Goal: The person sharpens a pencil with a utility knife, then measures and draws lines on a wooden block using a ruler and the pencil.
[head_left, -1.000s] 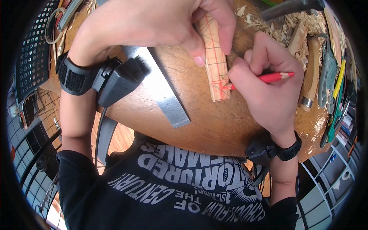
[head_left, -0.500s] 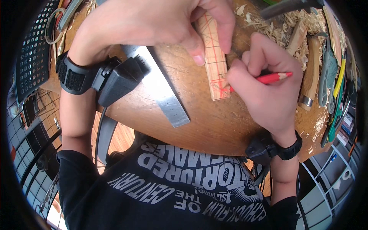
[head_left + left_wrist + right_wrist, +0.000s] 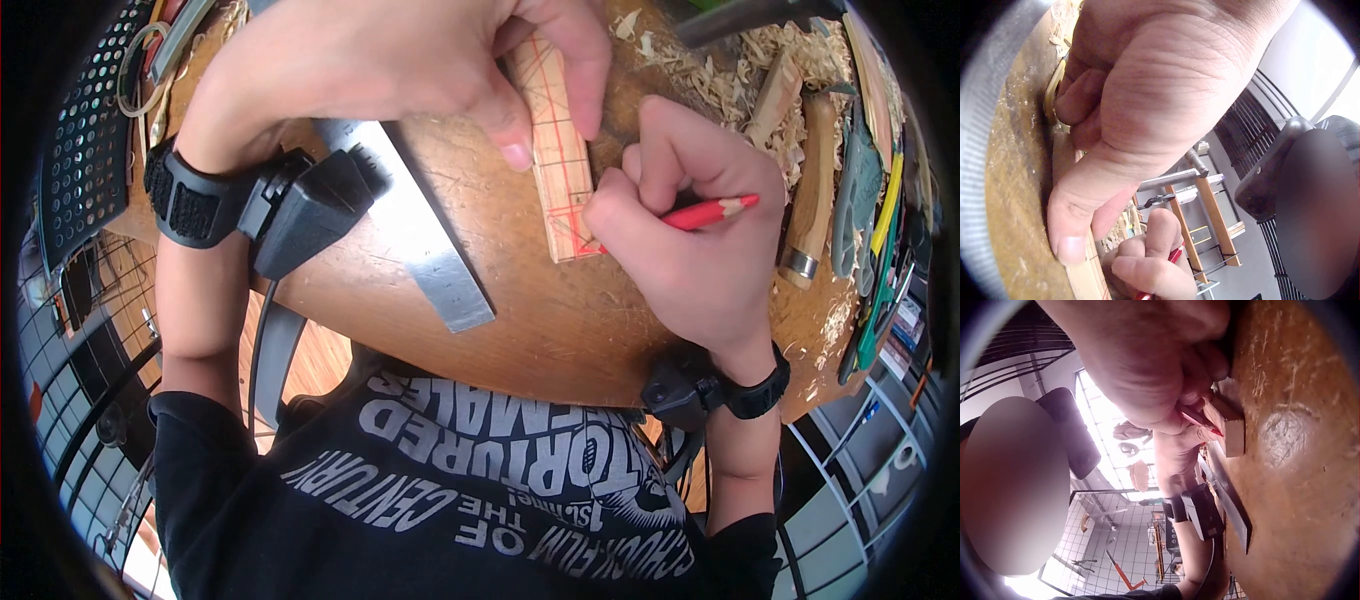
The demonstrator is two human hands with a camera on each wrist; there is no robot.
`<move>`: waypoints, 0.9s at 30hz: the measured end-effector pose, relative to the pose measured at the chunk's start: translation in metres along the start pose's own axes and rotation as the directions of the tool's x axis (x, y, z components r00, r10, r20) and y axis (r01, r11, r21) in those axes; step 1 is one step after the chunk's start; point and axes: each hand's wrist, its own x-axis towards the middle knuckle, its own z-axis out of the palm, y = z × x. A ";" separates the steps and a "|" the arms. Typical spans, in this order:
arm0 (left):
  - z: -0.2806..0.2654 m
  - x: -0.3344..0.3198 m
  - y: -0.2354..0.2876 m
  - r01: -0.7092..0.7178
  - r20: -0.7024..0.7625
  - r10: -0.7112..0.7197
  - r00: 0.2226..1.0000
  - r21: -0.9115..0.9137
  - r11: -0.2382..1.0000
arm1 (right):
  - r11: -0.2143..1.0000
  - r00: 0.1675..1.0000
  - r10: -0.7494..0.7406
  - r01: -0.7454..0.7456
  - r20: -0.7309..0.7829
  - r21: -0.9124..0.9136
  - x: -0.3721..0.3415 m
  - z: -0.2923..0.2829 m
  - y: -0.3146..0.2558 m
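A narrow wooden block with red and dark pencil lines lies on the bench. My left hand grips its far part, thumb on the left side and fingers on the right. My right hand pinches a red pencil beside the block's near end. In the right wrist view the red tip of the pencil meets the block near its end edge. The left wrist view shows the thumb of the left hand pressed on the block.
A steel ruler lies left of the block. Wood shavings, a wooden-handled tool and a dark metal bar are at the right and back. A perforated black sheet is at far left.
The right hand and pencil have shifted slightly, with the fingers drawn a little toward the block's near right corner. The left hand has hardly moved and still grips the block.
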 end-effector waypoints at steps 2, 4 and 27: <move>0.000 0.000 0.000 0.019 -0.008 -0.019 1.000 -0.043 0.999 | 1.000 1.000 0.006 -0.006 -0.007 -0.018 0.000 0.000 0.000; 0.001 0.000 0.000 0.038 -0.014 -0.039 0.999 -0.087 0.995 | 1.000 1.000 0.002 -0.002 -0.002 0.009 0.000 -0.001 0.002; 0.000 0.000 0.000 -0.009 -0.001 0.009 1.000 0.075 0.997 | 1.000 1.000 0.006 -0.005 0.019 -0.024 0.000 0.000 -0.001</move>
